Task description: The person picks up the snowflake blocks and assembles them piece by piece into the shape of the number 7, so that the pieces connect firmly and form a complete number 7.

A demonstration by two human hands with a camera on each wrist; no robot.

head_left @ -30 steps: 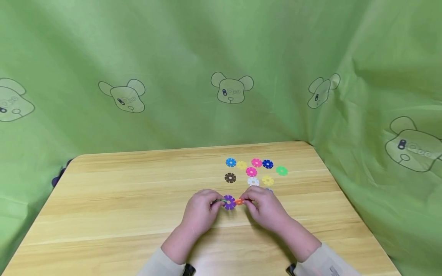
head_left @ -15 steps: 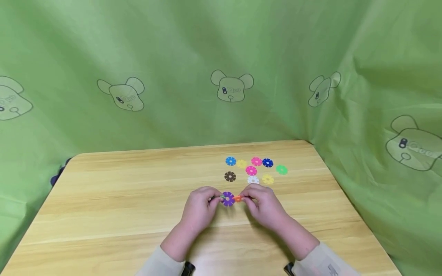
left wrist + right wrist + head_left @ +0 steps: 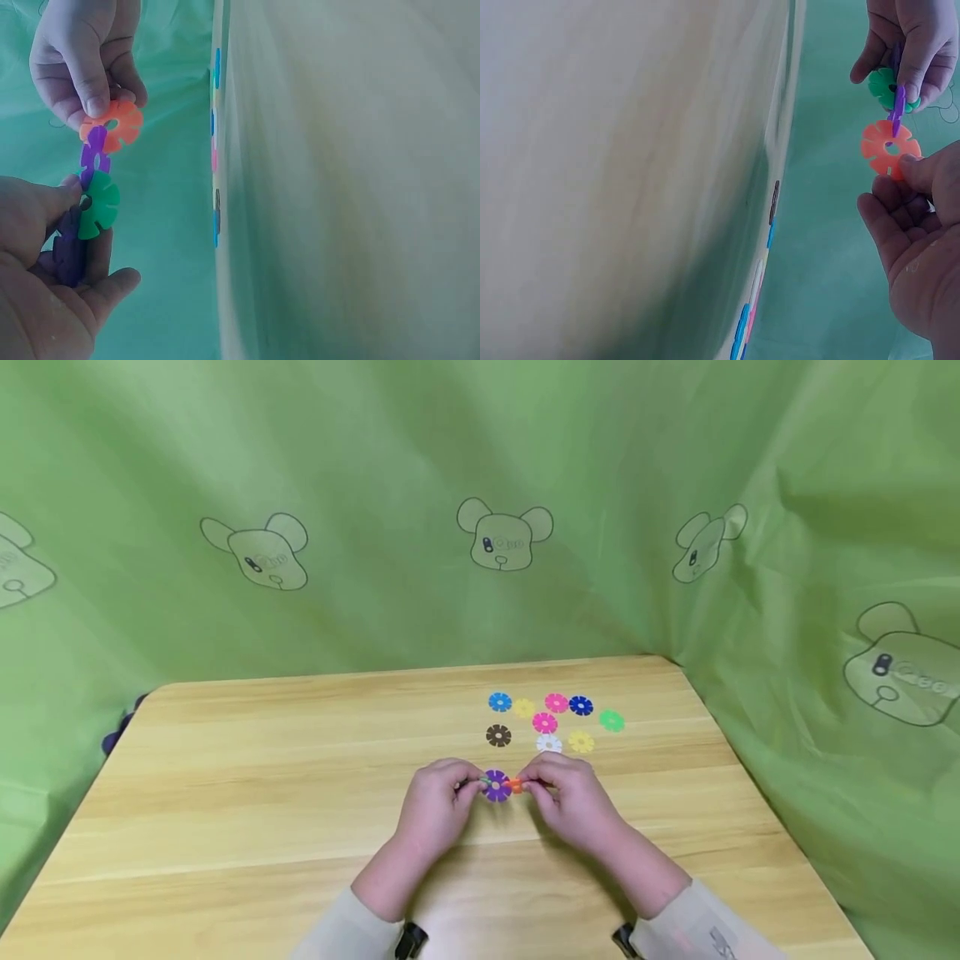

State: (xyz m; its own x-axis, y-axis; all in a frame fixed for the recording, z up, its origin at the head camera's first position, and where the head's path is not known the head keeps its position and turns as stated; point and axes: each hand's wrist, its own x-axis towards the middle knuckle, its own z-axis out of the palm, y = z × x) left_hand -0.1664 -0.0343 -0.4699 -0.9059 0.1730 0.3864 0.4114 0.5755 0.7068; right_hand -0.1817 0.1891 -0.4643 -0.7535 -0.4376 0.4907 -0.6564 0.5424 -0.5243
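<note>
Between both hands, held above the table, runs a short chain of slotted plastic snowflake discs. My left hand (image 3: 437,797) pinches a green disc (image 3: 100,205) between thumb and fingers. A dark purple disc (image 3: 70,251) joined to it lies against the fingers in the left wrist view. My right hand (image 3: 576,793) pinches the edge of an orange disc (image 3: 890,147). In the middle, a purple disc (image 3: 496,786) faces the head camera, meeting the green disc on its left. Its right edge overlaps the orange disc at a slot; how deep it sits is hard to tell.
Loose discs lie flat beyond the hands on the wooden table (image 3: 262,777): brown (image 3: 498,736), light blue (image 3: 500,702), white (image 3: 549,743), dark blue (image 3: 581,705), green (image 3: 612,720), plus pink and yellow ones. Green cloth (image 3: 375,460) hangs behind and at the sides.
The orange disc sits slightly closer to the purple disc than a second ago. Both hands keep their pinch. The head view has tilted a little, so the table appears higher.
</note>
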